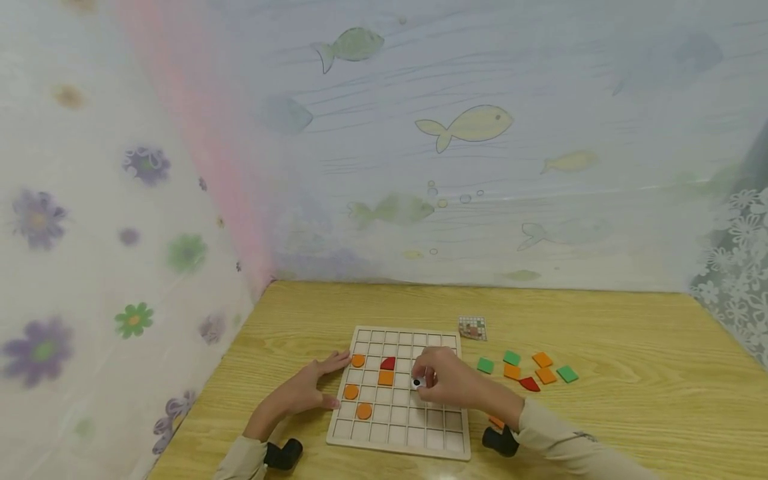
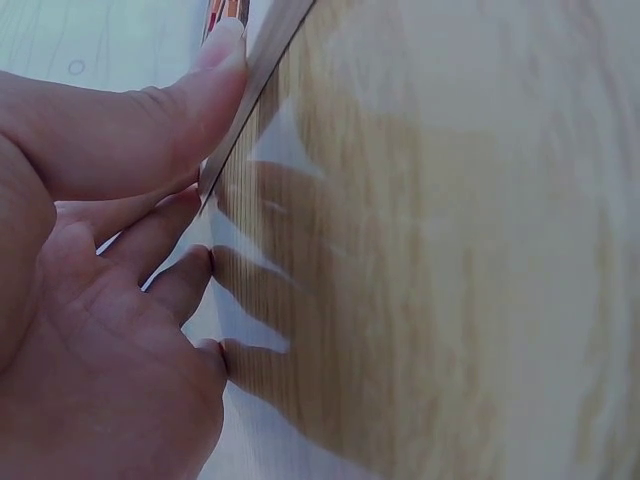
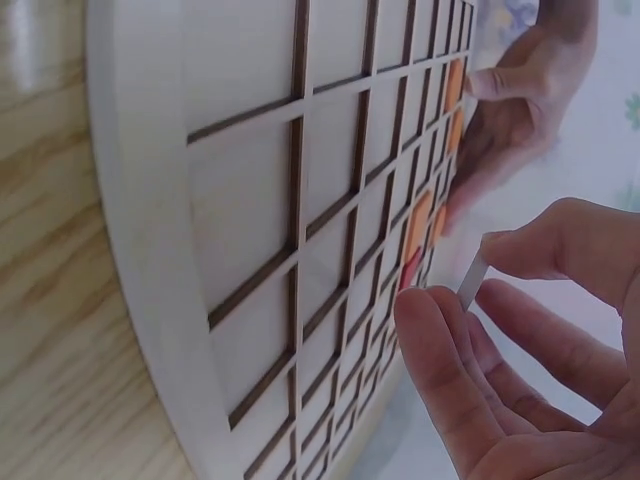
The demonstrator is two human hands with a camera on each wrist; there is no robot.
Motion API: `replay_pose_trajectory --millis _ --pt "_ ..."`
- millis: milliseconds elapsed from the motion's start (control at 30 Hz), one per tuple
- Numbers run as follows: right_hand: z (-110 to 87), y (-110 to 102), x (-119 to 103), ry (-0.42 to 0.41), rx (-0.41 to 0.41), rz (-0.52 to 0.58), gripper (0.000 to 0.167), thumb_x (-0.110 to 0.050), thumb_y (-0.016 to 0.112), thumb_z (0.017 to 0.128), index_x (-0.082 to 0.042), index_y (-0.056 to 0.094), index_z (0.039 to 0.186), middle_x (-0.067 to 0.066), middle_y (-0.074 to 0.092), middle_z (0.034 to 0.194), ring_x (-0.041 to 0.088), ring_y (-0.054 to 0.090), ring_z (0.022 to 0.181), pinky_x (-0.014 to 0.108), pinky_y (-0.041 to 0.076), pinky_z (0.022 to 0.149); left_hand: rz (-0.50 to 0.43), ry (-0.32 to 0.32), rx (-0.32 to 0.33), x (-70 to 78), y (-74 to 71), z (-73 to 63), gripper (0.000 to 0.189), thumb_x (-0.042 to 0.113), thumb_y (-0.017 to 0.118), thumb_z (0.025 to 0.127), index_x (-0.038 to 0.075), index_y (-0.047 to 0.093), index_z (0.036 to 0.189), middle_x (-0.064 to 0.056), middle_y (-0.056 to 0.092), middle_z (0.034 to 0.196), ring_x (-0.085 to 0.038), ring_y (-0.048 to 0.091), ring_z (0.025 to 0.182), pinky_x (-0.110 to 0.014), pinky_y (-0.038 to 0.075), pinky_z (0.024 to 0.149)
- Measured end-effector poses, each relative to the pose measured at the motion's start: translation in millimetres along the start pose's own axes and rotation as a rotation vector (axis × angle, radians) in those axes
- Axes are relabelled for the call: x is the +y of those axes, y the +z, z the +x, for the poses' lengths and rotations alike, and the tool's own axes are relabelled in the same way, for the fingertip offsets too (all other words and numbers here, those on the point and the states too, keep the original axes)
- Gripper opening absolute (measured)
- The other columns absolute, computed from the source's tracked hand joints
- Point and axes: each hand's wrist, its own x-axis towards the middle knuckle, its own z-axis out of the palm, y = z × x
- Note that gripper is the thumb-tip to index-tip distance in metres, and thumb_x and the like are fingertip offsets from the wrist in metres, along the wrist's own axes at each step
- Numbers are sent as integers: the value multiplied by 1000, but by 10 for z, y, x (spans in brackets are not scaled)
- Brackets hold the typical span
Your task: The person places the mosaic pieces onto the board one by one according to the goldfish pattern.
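A wooden grid board [image 1: 390,448] lies on the table. Over its right half my right hand [image 1: 459,381] pinches a white tile with a black dot [image 1: 417,383] between thumb and fingers; the right wrist view shows the thin tile [image 3: 473,283] edge-on above the cells. At the board's left edge rests my left hand [image 1: 298,389], fingers spread and thumb touching the side. Within the cells sit several orange round pieces [image 1: 351,392], an orange square tile [image 1: 386,378] and, just above that, a red quarter-circle tile [image 1: 389,363]. My right hand covers some cells.
Right of the board lie loose green tiles [image 1: 567,373], orange tiles [image 1: 545,375] and a red piece [image 1: 530,384]. A small picture card [image 1: 473,328] lies beyond the board's upper right corner. Printed curtains [image 1: 420,260] border the table at the back and left.
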Motion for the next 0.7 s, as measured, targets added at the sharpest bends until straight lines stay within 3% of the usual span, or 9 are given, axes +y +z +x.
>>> replay_pose_trajectory --millis 700 --pt "249 322 -88 16 -15 -11 5 0 70 76 -2 68 81 3 59 79 4 55 62 16 48 56 -12 -14 11 16 4 -4 82 17 76 78 7 33 147 -12 24 154 -35 14 142 -62 0 109"
